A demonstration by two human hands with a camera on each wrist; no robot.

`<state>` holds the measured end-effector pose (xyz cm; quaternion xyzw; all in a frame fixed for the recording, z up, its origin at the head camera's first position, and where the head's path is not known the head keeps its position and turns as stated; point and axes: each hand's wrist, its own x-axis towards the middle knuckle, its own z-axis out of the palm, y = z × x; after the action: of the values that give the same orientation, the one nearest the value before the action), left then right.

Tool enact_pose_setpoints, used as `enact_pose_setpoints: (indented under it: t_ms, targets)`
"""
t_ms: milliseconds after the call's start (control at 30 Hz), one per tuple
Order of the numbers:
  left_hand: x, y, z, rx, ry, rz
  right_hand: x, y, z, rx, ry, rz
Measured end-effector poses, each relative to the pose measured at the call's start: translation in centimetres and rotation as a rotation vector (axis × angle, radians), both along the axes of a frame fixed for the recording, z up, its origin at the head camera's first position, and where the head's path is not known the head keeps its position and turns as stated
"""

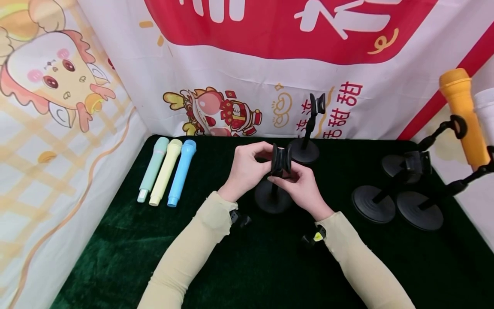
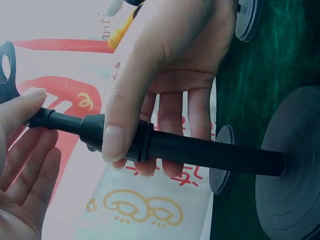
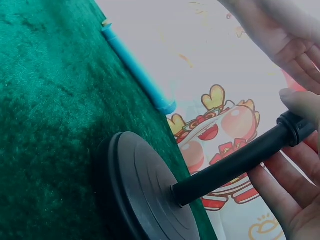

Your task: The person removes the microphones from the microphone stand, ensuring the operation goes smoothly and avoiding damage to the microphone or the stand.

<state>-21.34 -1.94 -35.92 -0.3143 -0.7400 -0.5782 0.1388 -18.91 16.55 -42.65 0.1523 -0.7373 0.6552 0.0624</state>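
A black desktop microphone stand point(image 1: 270, 201) stands upright on the green cloth, its round base resting flat and its clip point(image 1: 281, 160) at the top. My left hand point(image 1: 248, 166) pinches the thin upper tube point(image 2: 67, 121) just below the clip. Lower down, my right hand point(image 1: 306, 188) grips the thick collar point(image 2: 97, 131) of the same stand, thumb on one side and fingers behind. The lower tube point(image 3: 232, 165) runs bare from that collar to the base.
Green point(image 1: 153, 168), yellow point(image 1: 166, 172) and blue point(image 1: 182, 172) microphones lie at left. Another stand point(image 1: 305, 150) is behind my hands. Several stands point(image 1: 373, 204) crowd the right side, where an orange microphone point(image 1: 465, 116) and a white one point(image 1: 485, 111) lean. Printed cloth point(image 1: 231, 73) hangs behind.
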Motion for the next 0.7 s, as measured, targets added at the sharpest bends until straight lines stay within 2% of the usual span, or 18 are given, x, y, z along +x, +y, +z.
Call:
enact_pose_setpoints:
  t_ms: [67, 267, 300, 533, 633, 700]
  targets:
    - [-0.1, 0.0, 0.1, -0.002, 0.024, -0.004, 0.2, -0.1, 0.4, 0.004, -0.001, 0.002]
    - [-0.2, 0.1, -0.1, 0.008, 0.08, -0.017, 0.2, -0.1, 0.4, 0.006, 0.023, -0.015]
    - [-0.3, 0.1, -0.1, 0.009, 0.081, -0.021, -0.1, 0.0, 0.0, 0.002, 0.027, -0.017]
    - [-0.5, 0.0, -0.3, 0.007, 0.051, -0.052, 0.0, 0.0, 0.1, 0.013, 0.002, -0.02]
    - [-0.5, 0.0, -0.6, 0.008, 0.036, -0.055, 0.2, -0.1, 0.5, 0.017, -0.006, -0.01]
    - [-0.5, -0.1, -0.7, 0.012, 0.027, -0.054, 0.7, -0.4, 1.3, 0.015, -0.002, 0.002]
